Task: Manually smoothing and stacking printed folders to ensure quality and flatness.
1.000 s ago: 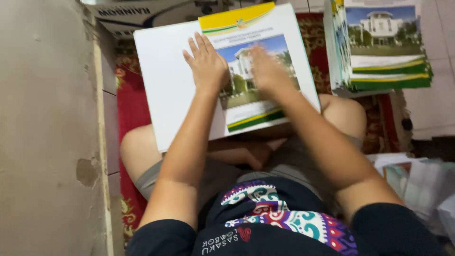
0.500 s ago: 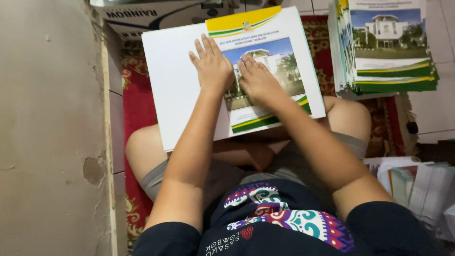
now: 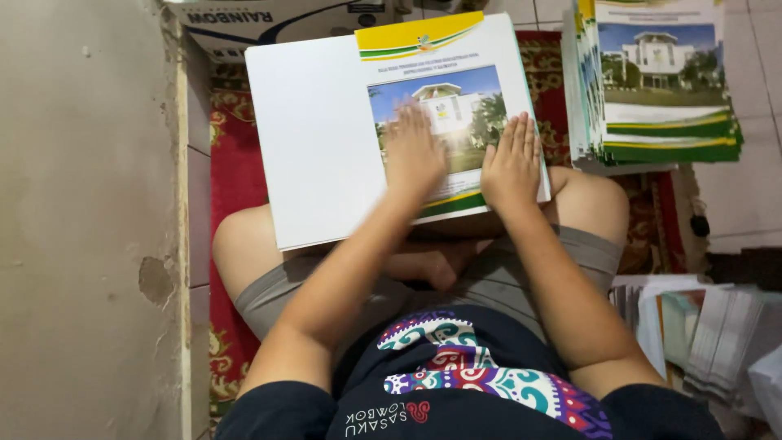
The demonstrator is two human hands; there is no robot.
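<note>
Booklet cover (image 3: 391,122), white with a building photo and yellow-green bands, lies open across the person's lap. Left hand (image 3: 414,151) and right hand (image 3: 513,163) both press flat on it, fingers straight, grip fully open, grasping nothing. At two o'clock sits a stack of matching booklets (image 3: 660,90); a red patterned rug (image 3: 232,187) lies beneath.

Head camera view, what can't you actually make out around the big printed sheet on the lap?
- Left hand: motion-blurred, finger positions unclear.
- Printed sheet: lower picture area covered by both hands; right hand hides its right edge.
- Stack of printed covers: top cut off by frame edge.
- Paper pile: blurred, contents unclear.
</note>
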